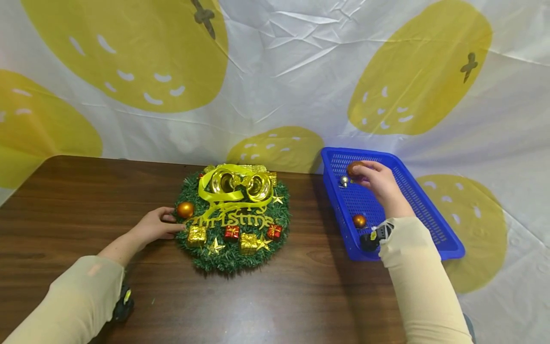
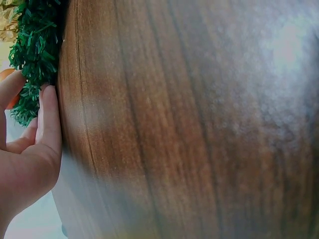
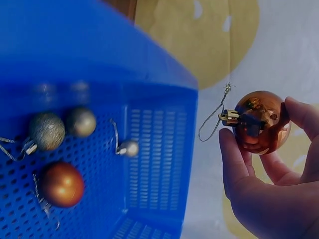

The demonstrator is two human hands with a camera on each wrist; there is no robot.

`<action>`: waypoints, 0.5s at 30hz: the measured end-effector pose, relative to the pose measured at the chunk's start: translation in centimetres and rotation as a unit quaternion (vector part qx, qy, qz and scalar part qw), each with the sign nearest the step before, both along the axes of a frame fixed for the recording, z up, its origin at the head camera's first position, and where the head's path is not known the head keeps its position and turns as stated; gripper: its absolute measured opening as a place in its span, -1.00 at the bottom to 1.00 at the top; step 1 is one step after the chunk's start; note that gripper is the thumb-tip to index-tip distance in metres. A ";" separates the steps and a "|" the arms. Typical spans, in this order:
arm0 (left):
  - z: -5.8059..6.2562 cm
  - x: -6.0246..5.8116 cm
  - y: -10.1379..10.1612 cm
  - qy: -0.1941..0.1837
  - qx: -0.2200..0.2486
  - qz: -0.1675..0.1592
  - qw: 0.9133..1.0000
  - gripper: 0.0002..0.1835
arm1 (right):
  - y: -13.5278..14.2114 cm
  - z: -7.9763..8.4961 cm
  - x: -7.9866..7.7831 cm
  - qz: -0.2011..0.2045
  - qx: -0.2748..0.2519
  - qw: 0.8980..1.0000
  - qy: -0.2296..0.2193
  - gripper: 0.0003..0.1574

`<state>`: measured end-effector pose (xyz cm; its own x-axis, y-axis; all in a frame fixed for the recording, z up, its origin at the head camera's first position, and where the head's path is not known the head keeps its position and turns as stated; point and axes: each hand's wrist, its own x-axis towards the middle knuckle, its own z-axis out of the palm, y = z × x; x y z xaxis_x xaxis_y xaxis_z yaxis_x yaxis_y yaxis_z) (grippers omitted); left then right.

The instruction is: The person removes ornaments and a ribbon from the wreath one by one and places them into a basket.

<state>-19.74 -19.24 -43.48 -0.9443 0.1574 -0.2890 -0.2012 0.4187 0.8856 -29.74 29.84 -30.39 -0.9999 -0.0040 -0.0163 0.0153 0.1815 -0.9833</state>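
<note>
A green Christmas wreath (image 1: 234, 265) lies on the table, decorated with gold bells (image 1: 259, 186), yellow ribbon, small gift boxes and "Merry Christmas" lettering. At its left edge my left hand (image 1: 153, 226) holds the rim, with thumb and fingers on either side of the greenery (image 2: 37, 50). An orange bauble (image 1: 185, 209) sits on the wreath beside that hand. Over the far part of the blue basket (image 1: 339, 203), my right hand (image 1: 378, 180) pinches a shiny copper-coloured bauble (image 3: 261, 122) between thumb and fingers. Its gold cap and string loop point away from the palm.
Inside the basket lie a matte orange bauble (image 3: 62, 184), a glittery silvery bauble (image 3: 47, 131), a smooth one (image 3: 80, 122) and a small pale one (image 3: 130, 148). The brown wooden table (image 1: 258, 306) meets a white cloth backdrop (image 1: 275, 95) printed with yellow fruit.
</note>
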 end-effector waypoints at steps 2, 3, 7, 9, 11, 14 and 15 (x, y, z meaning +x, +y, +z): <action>0.0 0.0 0.0 0.000 0.000 0.000 1.000 -0.14 | 1.0 -0.8 -0.6 -0.002 0.013 1.000 -0.003 -0.60; 0.0 0.0 0.0 -0.001 0.001 0.000 1.000 -0.14 | 1.8 -1.6 -1.3 0.006 -0.005 1.000 0.000 -0.56; 0.0 0.0 -0.1 -0.003 0.001 0.000 1.000 -0.14 | 2.8 -2.3 -1.8 -0.013 0.048 0.998 -0.031 -0.29; 0.0 0.0 -0.1 -0.003 0.001 0.000 1.000 -0.13 | 2.5 -2.1 -1.5 -0.031 0.086 0.995 -0.050 -0.25; 0.0 0.0 -0.1 -0.004 0.001 0.000 1.000 -0.13 | 1.7 -1.3 -0.6 -0.053 0.146 0.985 -0.075 -0.21; 0.0 -0.1 -0.1 -0.005 0.003 0.000 1.000 -0.13 | 1.3 -0.9 0.1 -0.062 0.180 0.977 -0.091 -0.24; 0.0 -0.1 -0.1 -0.005 0.003 0.000 1.000 -0.13 | 1.3 -0.8 0.3 -0.061 0.185 0.976 -0.094 -0.24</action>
<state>-19.84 -19.33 -43.53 -0.9413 0.1584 -0.2983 -0.2113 0.4128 0.8860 -29.47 31.12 -31.17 -0.9719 0.1555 -0.1765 0.2319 0.5093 -0.8287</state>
